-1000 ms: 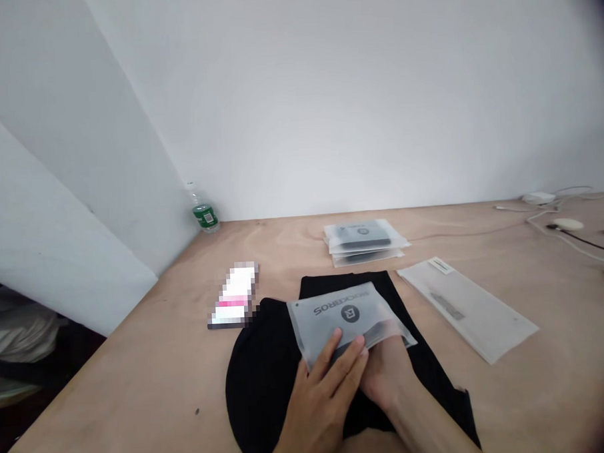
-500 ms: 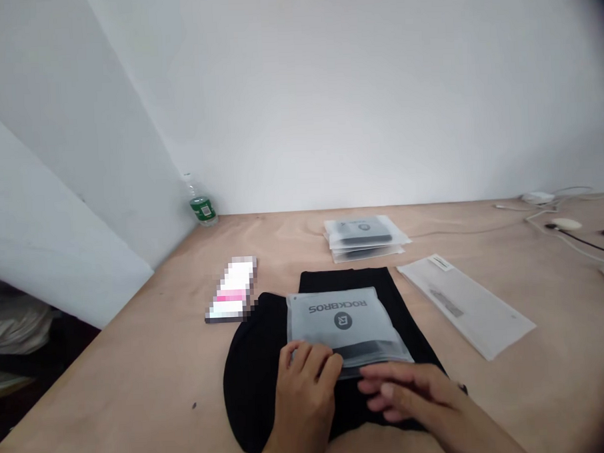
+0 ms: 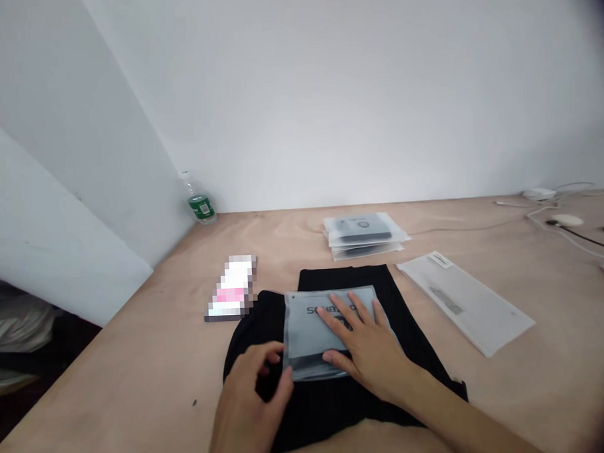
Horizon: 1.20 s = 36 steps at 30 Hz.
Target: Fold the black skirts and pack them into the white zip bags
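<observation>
A frosted grey zip pouch [image 3: 306, 326] with dark printed lettering lies on a black garment [image 3: 339, 398] spread on the wooden table [image 3: 138, 367]. My right hand [image 3: 370, 347] lies flat on the pouch, fingers stretched out and spread over the print. My left hand [image 3: 249, 396] is at the pouch's near left corner, fingers curled, thumb and fingertips pinching the pouch's edge. A dark folded item shows through the pouch's near end.
A stack of similar filled pouches [image 3: 362, 234] sits farther back. An empty flat frosted bag [image 3: 465, 303] lies to the right. A blurred-out white and pink object [image 3: 232, 297] lies to the left, a green-labelled bottle [image 3: 198, 204] stands by the wall, and cables [image 3: 556, 209] run at far right.
My right hand came out from under the pouch's near end and now presses flat on top of it. My left hand slid from the pouch's top to its left corner.
</observation>
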{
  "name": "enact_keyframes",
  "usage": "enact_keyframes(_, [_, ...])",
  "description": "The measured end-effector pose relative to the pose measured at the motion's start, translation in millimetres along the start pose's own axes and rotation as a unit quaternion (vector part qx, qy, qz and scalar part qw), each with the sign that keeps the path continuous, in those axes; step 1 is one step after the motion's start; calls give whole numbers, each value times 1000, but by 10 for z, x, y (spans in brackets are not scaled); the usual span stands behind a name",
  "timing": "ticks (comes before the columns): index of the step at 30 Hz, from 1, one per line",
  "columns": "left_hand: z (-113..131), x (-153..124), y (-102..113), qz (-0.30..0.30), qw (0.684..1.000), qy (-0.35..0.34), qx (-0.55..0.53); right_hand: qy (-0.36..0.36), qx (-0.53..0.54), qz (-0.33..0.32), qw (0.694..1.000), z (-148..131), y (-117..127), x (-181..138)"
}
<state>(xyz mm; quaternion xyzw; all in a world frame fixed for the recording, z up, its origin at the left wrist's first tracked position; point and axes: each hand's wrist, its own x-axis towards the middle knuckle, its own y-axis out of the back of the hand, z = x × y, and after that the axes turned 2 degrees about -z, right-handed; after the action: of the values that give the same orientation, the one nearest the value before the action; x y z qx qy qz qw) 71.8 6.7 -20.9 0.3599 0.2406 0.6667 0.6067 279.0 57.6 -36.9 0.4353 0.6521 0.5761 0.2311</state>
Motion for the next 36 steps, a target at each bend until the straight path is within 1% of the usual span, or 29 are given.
enact_keyframes(1, [-27,12,48,-2,998,62,-24,13,4,14,1000,-47,16,-9])
enact_keyframes(2, [-49,28,79,-9,993,106,-48,32,12,30,999,-108,30,-14])
enact_keyframes(3, [-63,45,95,-21,989,129,-75,57,24,51,997,-178,36,-13])
enact_keyframes(6, [-68,89,76,-70,977,128,-154,145,48,108,982,-392,-19,17])
enact_keyframes(8, [-47,104,50,-103,967,127,-197,190,29,132,972,-492,-99,51])
enact_keyframes(10, [-16,112,33,-122,957,132,-230,213,-9,151,965,-548,-169,86])
enact_keyframes(13, [33,120,16,-119,945,142,-271,224,-44,182,956,-574,-194,114])
enact_keyframes(15, [63,125,-2,-107,937,151,-295,233,-50,194,951,-563,-149,107])
enact_keyframes(17, [89,131,-19,-92,937,154,-301,237,-54,190,951,-513,-79,71])
enact_keyframes(20, [98,143,-18,-75,947,152,-273,225,-61,186,954,-318,23,-56])
enact_keyframes(23, [50,156,17,-73,954,151,-249,198,-86,177,960,3,113,-273])
enact_keyframes(26, [-33,157,52,-70,959,148,-233,166,-118,138,969,321,221,-526])
enact_keyframes(28, [-81,149,73,-77,963,139,-219,144,-125,117,975,459,301,-671])
enact_keyframes(30, [-106,143,102,-98,970,126,-185,115,-118,96,982,518,372,-771])
enact_keyframes(32, [-99,148,139,-115,981,110,-112,81,-89,87,989,511,428,-812])
enact_keyframes(33, [-79,158,155,-106,988,98,-61,65,-70,87,992,490,448,-808])
enact_keyframes(34, [-49,173,162,-85,993,81,-6,52,-53,89,993,461,460,-787])
enact_keyframes(36, [44,218,132,-13,995,19,98,34,-33,85,995,386,458,-695])
